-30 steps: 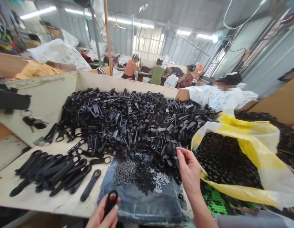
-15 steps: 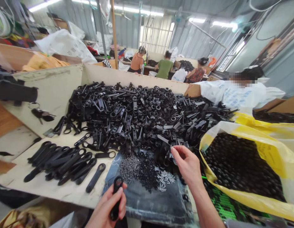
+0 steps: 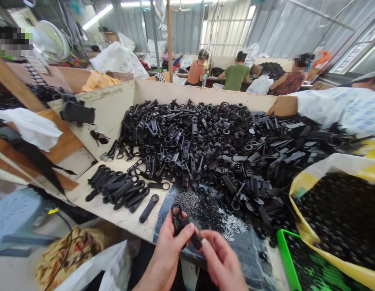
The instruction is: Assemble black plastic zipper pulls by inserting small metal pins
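Observation:
In front of me, my left hand [image 3: 167, 248] is closed around a black ring-ended plastic handle [image 3: 176, 218], ring upward. My right hand [image 3: 219, 256] pinches the lower end of a flat black plastic strip [image 3: 194, 239], which meets the handle under my left thumb. Whether the two pieces are joined cannot be made out. Just beyond my hands, small grey metal bits [image 3: 187, 202], small black parts [image 3: 210, 216] and silver pins [image 3: 234, 225] lie on a dark mat [image 3: 251, 252]. Similar ring-ended handles [image 3: 122, 188] lie in a group to the left.
A large heap of black plastic parts [image 3: 187, 141] fills the bench's back. At right are a yellow-white sack [image 3: 305, 226] of black pieces and a green tray [image 3: 286, 258]. Keys [image 3: 99, 137] hang on the left panel. Several people sit at benches beyond.
My right hand has come from the heap's front edge to my left hand, bringing the flat strip against the handle. The view has swung left.

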{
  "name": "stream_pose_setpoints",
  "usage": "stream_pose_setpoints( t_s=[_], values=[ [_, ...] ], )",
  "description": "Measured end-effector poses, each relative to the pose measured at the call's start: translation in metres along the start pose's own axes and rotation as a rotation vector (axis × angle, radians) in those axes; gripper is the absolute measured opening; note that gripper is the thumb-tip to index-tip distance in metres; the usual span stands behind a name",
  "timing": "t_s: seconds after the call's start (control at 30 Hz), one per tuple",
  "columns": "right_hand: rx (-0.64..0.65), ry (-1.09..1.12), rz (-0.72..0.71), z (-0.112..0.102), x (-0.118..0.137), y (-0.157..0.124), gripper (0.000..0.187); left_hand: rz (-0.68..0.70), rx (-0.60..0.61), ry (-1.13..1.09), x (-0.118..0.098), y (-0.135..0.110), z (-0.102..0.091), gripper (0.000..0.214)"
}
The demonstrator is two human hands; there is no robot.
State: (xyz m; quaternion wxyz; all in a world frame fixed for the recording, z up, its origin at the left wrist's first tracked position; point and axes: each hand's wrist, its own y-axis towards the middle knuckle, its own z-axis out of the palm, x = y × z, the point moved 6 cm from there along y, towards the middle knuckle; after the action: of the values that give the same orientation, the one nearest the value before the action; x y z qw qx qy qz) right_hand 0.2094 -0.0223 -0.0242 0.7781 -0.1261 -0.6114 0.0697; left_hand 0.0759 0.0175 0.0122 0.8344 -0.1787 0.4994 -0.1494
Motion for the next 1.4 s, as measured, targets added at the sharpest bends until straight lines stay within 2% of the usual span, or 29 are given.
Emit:
stream_pose_setpoints(
  t_s=[0.07, 0.13, 0.2, 0.23, 0.4, 0.5, 0.6, 0.77, 0.9, 1.27, 1.4],
  values=[
    [-0.072, -0.363, -0.393, -0.006, 0.026, -0.005, 0.033, 0.042, -0.076, -0.004, -0.001, -0.002, -0.007, 0.049],
    [0.016, -0.667, -0.735, 0.002, 0.049, -0.014, 0.030, 0.030, -0.079, -0.030, 0.000, -0.005, -0.008, 0.047],
    [0.117, -0.831, -0.965, 0.010, 0.063, -0.022, 0.032, -0.016, -0.039, -0.084, 0.003, -0.010, -0.004, 0.044],
    [0.130, -0.860, -1.025, 0.010, 0.068, -0.024, 0.033, -0.038, -0.016, -0.113, 0.004, -0.012, -0.002, 0.043],
    [0.135, -0.801, -1.004, 0.010, 0.069, -0.030, 0.032, -0.096, 0.110, -0.209, 0.009, -0.021, 0.003, 0.048],
    [0.087, -0.742, -1.058, 0.015, 0.063, -0.035, 0.030, -0.096, 0.146, -0.273, 0.014, -0.022, 0.004, 0.043],
    [-0.009, -0.700, -1.096, 0.017, 0.062, -0.037, 0.029, -0.103, 0.149, -0.313, 0.018, -0.023, 0.007, 0.039],
    [-0.002, -0.718, -1.043, 0.019, 0.058, -0.038, 0.033, -0.107, 0.145, -0.349, 0.021, -0.023, 0.010, 0.038],
    [-0.125, -0.684, -0.992, 0.011, 0.047, -0.039, 0.033, -0.124, 0.149, -0.350, 0.021, -0.023, 0.011, 0.038],
    [-0.162, -0.727, -1.026, 0.008, 0.045, -0.041, 0.039, -0.110, 0.129, -0.315, 0.021, -0.023, 0.013, 0.043],
    [-0.188, -0.771, -1.037, 0.010, 0.043, -0.040, 0.041, -0.067, 0.108, -0.272, 0.025, -0.022, 0.015, 0.043]
  ],
)
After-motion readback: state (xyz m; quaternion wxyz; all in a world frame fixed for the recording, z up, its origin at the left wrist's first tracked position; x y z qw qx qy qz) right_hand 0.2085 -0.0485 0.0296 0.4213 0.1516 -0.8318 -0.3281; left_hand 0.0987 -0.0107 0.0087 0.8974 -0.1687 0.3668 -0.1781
